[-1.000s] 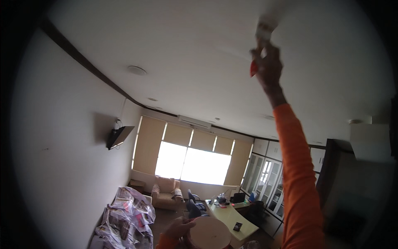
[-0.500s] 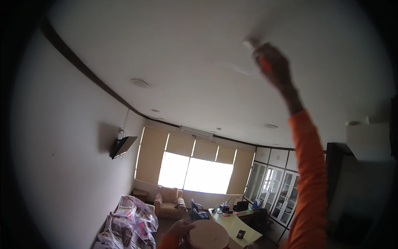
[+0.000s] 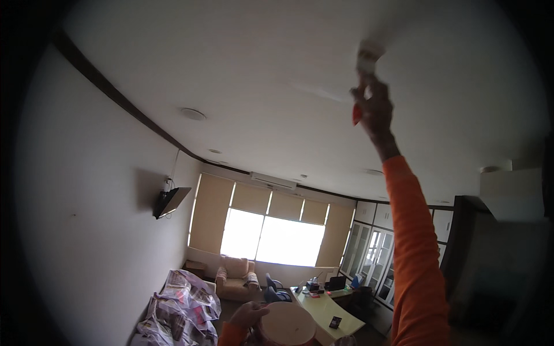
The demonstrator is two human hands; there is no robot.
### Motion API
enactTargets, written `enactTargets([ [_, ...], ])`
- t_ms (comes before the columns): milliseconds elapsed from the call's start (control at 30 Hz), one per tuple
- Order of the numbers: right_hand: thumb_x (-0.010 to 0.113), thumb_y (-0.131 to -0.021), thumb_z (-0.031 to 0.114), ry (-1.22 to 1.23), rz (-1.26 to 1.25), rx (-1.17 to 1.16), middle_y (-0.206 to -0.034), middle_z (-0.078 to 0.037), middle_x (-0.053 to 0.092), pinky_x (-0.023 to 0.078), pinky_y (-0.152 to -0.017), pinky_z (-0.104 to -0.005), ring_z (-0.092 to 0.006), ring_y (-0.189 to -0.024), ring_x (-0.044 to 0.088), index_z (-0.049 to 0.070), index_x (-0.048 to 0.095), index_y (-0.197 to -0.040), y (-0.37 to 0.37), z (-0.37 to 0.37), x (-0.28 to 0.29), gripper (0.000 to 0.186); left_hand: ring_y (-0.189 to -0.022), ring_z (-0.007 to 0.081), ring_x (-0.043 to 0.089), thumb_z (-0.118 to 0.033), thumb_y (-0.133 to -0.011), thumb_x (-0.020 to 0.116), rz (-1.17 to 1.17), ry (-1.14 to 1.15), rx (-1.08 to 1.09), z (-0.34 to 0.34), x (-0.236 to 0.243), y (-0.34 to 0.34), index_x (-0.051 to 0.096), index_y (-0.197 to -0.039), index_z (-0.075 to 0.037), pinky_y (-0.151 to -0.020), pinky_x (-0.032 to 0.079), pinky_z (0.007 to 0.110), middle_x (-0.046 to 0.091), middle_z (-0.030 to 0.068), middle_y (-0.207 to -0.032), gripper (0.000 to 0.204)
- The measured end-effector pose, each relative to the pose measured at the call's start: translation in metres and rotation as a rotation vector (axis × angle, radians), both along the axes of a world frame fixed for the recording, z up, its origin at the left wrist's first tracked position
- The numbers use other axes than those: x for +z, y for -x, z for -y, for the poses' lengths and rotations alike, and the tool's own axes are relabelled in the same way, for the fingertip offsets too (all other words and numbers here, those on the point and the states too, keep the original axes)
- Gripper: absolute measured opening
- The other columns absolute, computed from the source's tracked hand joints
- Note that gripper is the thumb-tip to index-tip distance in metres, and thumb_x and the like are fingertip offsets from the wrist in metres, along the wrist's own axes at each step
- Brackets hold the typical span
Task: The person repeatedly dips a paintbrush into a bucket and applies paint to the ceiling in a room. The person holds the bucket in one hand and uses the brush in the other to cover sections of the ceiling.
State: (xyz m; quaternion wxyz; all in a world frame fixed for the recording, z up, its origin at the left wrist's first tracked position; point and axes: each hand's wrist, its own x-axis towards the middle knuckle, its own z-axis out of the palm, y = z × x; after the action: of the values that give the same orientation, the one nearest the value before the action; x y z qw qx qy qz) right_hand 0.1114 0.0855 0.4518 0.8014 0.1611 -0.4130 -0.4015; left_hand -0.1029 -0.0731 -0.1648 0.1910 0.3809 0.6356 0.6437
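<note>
My right hand (image 3: 374, 106), in an orange sleeve, is raised high with its fingers closed on a paintbrush (image 3: 369, 56), whose red handle shows below the fingers. The slightly blurred bristle end is at the white ceiling (image 3: 271, 86), where a faint lighter streak shows left of my hand. I cannot tell whether it touches. At the lower centre my left hand (image 3: 248, 316) grips a round container (image 3: 285, 323) with a pale, cream-coloured surface inside, probably paint.
A wall-mounted screen (image 3: 171, 202) hangs at left above furniture covered with newspaper-like sheets (image 3: 182, 300). Beyond are an armchair (image 3: 234, 285), blue chairs (image 3: 277, 294), a curved desk (image 3: 346, 317), white cabinets (image 3: 375, 254), a window with blinds (image 3: 210, 210) and ceiling lights (image 3: 193, 114).
The brush and my right hand moved down and left half a second ago, and now stand higher and more upright again, slightly below where they began. My left hand still holds the container.
</note>
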Motion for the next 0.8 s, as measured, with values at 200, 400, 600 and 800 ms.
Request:
enactTargets([
  [200, 0.077, -0.083, 0.017, -0.008, 0.148, -0.254, -0.115, -0.002, 0.065, 0.061, -0.079, -0.0393, -0.0243, -0.101, 0.065, 0.020, 0.070, -0.096, 0.010, 0.006, -0.021, 0.015, -0.075, 0.0137, 0.068, -0.038, -0.089, 0.080, 0.129, -0.200, -0.152, -0.013, -0.014, 0.014, 0.073, -0.106, 0.008, -0.065, 0.055, 0.030, 0.074, 0.0087, -0.089, 0.049],
  [400, 0.076, -0.090, 0.012, -0.220, 0.120, 0.106, -0.099, -0.005, 0.072, 0.059, -0.080, -0.0354, -0.0245, -0.088, 0.072, 0.014, 0.073, -0.099, -0.155, 0.087, 0.016, 0.009, -0.073, 0.0144, 0.068, -0.036, -0.089, 0.080, 0.006, -0.001, 0.021, -0.018, -0.010, 0.021, 0.073, -0.107, 0.008, -0.064, 0.055, 0.030, 0.074, 0.0092, -0.087, 0.048],
  [600, 0.071, -0.096, 0.002, -0.669, 0.120, 0.180, -0.102, -0.005, 0.071, 0.057, -0.080, -0.0295, -0.0152, -0.089, 0.067, 0.006, 0.071, -0.107, -0.246, 0.129, 0.021, 0.012, -0.075, 0.0119, 0.058, -0.039, -0.088, 0.077, -0.183, -0.030, 0.164, 0.009, 0.024, -0.024, 0.075, -0.097, 0.002, -0.065, 0.049, 0.033, 0.067, 0.0024, -0.081, 0.042],
  [800, 0.079, -0.092, 0.028, -0.098, -0.002, 0.244, -0.114, -0.009, 0.065, 0.059, -0.076, -0.0402, -0.0270, -0.093, 0.067, 0.012, 0.072, -0.112, -0.107, 0.086, 0.003, 0.026, -0.066, 0.0161, 0.055, -0.041, -0.088, 0.077, -0.154, -0.115, 0.105, 0.020, 0.033, -0.040, 0.074, -0.092, 0.003, -0.062, 0.048, 0.039, 0.063, 0.0009, -0.072, 0.044],
])
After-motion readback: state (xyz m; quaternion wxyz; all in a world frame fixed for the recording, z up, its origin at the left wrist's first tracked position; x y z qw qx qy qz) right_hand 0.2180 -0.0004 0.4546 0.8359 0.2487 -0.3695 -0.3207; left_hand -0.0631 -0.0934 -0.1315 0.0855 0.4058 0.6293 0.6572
